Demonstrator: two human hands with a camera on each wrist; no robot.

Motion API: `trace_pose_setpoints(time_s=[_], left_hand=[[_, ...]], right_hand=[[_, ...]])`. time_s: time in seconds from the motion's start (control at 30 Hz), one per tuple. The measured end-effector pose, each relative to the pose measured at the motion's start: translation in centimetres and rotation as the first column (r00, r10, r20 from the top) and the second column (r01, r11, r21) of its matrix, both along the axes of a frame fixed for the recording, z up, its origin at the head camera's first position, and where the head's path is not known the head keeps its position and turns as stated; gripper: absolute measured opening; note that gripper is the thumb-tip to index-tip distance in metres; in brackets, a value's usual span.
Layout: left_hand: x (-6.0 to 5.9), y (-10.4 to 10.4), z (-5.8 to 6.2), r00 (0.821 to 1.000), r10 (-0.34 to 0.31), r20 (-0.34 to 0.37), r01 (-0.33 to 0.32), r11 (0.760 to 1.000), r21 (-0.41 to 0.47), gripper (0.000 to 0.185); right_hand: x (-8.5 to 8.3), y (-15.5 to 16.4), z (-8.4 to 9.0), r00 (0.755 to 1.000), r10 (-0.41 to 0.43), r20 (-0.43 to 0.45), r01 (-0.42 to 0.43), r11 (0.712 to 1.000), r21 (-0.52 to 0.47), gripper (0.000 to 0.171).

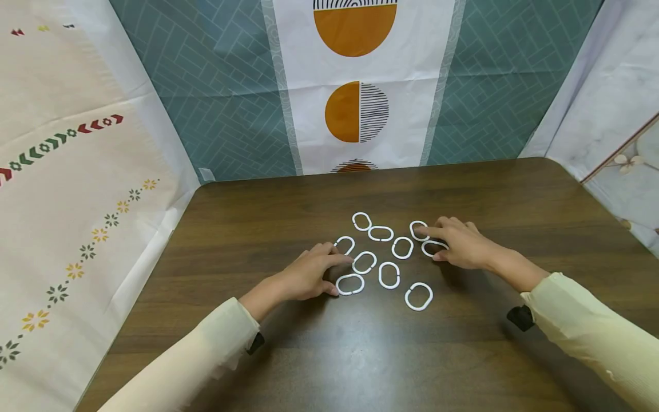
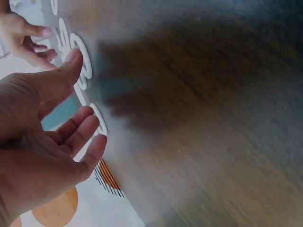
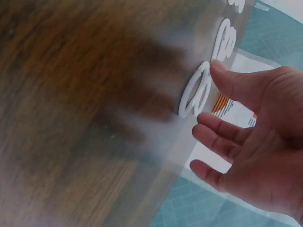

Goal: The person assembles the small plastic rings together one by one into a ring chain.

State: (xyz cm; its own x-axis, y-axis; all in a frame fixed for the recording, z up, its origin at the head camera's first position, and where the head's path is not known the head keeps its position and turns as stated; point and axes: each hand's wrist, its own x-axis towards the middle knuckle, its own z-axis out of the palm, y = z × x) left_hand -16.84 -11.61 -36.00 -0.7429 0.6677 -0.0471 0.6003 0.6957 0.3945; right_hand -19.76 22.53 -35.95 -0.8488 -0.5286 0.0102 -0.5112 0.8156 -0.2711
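Several white oval links, each with a small gap, lie in a loose group on the brown table. At the group's left side, my left hand [image 1: 311,272] reaches in with thumb and fingers spread. Its thumb tip is right at the lowest left link [image 1: 350,294], and its index finger ends beside another link [image 1: 375,262]. On the far right my right hand [image 1: 465,245] hovers low, fingers extended. Its index fingertip overlaps an upright link [image 1: 411,229]; the thumb is by a sideways link [image 1: 423,248]. In the right wrist view, a link [image 3: 184,100] lies beyond the spread fingers.
One link [image 1: 431,296] lies apart, nearest the front. Two more links, including one sideways [image 1: 381,240], sit at the back of the group. The wooden table [image 1: 329,360] ends at a patterned cloth [image 1: 231,114] behind, with light cloths at both sides.
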Motion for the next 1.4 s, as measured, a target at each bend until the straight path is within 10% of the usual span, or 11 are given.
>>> trace_pose_setpoints(time_s=[0.53, 1.4], left_hand=[[0.7, 1.1, -0.6, 0.99, -0.134, -0.035, 0.13, 0.987, -0.094, 0.066], [0.3, 1.8, -0.3, 0.958, -0.267, -0.109, 0.243, 0.951, -0.192, 0.064]], right_hand=[[-0.9, 1.5, -1.1, 0.988, 0.151, -0.035, -0.152, 0.988, -0.022, 0.056], [-1.9, 2.1, -2.1, 0.995, 0.098, -0.025, -0.1, 0.983, -0.153, 0.049]])
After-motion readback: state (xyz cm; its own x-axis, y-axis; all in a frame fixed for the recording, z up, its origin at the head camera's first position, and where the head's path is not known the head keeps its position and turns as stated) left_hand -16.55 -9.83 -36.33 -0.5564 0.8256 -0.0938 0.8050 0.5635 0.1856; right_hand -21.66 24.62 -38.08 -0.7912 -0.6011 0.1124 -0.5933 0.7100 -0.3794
